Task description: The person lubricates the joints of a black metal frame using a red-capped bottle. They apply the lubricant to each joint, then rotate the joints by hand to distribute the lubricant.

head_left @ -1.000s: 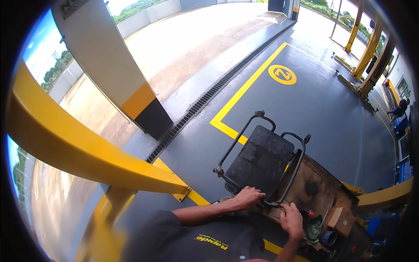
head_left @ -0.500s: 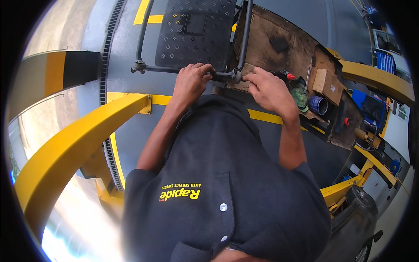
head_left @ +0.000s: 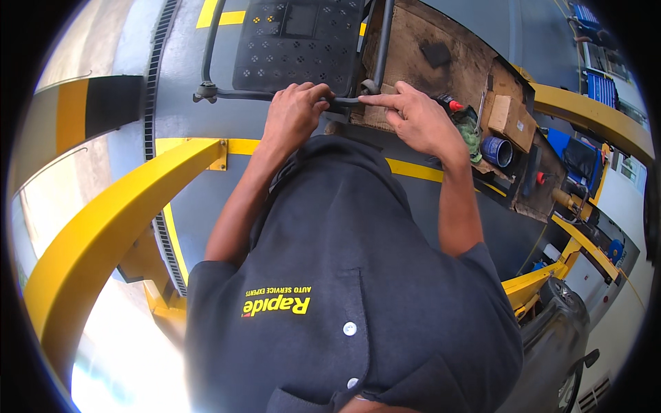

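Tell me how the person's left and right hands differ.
The left hand curls its fingers over the black bar, while the right hand holds its index finger out straight. The left hand sits between the bar's ends; the right hand is beside one corner joint. Both are bare, backs toward the camera.

Left hand [head_left: 295, 113] and right hand [head_left: 421, 122] on a black bar [head_left: 244, 95]
The left fingers curl over it beside a panel [head_left: 296, 65] with holes, the right index finger touches it near its corner; farther right, a brown box [head_left: 510, 118], a blue can [head_left: 496, 151] and a green rag [head_left: 470, 136] lie among stained cardboard [head_left: 407, 65]
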`<state>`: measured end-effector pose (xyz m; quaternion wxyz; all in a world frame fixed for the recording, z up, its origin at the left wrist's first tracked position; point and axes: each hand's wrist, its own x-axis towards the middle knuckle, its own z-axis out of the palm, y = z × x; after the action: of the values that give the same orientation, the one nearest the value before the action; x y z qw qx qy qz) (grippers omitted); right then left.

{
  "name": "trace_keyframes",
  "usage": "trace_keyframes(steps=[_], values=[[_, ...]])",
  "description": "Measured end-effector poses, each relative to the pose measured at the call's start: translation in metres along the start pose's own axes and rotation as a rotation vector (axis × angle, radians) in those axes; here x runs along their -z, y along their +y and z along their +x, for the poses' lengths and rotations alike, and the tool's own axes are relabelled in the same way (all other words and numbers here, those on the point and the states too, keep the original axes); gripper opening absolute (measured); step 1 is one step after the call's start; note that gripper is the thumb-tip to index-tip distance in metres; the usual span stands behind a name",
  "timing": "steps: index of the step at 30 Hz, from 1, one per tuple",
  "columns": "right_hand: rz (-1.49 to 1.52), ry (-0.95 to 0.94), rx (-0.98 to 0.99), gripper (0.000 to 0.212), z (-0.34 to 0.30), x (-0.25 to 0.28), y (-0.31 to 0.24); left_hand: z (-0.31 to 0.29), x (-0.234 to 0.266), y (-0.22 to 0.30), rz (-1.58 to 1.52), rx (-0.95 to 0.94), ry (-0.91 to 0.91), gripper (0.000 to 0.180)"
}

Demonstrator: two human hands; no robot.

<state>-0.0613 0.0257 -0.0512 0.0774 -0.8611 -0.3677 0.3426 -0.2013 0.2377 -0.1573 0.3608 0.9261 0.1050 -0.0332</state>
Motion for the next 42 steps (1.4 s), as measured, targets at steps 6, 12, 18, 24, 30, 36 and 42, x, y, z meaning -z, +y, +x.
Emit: trace_keyframes(steps=[6,12,18,24,30,36,42], values=[[-0.039,0.241,-0.170,0.042,-0.013,-0.018,0.009,0.002,0.001,-0.003,-0.016,-0.044,0.005,0.018],[0.049,0.161,-0.096,0.043,-0.012,-0.009,-0.020,0.003,0.001,-0.008,-0.018,-0.085,0.002,0.019],[-0.026,0.112,-0.162,0.036,-0.018,-0.014,0.002,0.006,0.000,-0.014,-0.032,-0.134,0.012,0.018],[0.135,0.078,-0.154,0.035,-0.011,-0.007,-0.013,0.008,0.003,-0.016,-0.029,-0.145,-0.011,0.018],[0.013,0.196,-0.200,0.047,-0.019,-0.023,0.006,0.008,0.003,-0.017,-0.046,-0.167,0.008,0.017],[0.113,0.068,-0.130,0.049,-0.014,-0.012,-0.015,0.008,0.005,-0.016,-0.042,-0.109,-0.059,0.020],[-0.015,0.200,-0.206,0.050,-0.019,-0.026,-0.003,0.007,0.003,-0.016,-0.051,-0.115,-0.029,0.020]])
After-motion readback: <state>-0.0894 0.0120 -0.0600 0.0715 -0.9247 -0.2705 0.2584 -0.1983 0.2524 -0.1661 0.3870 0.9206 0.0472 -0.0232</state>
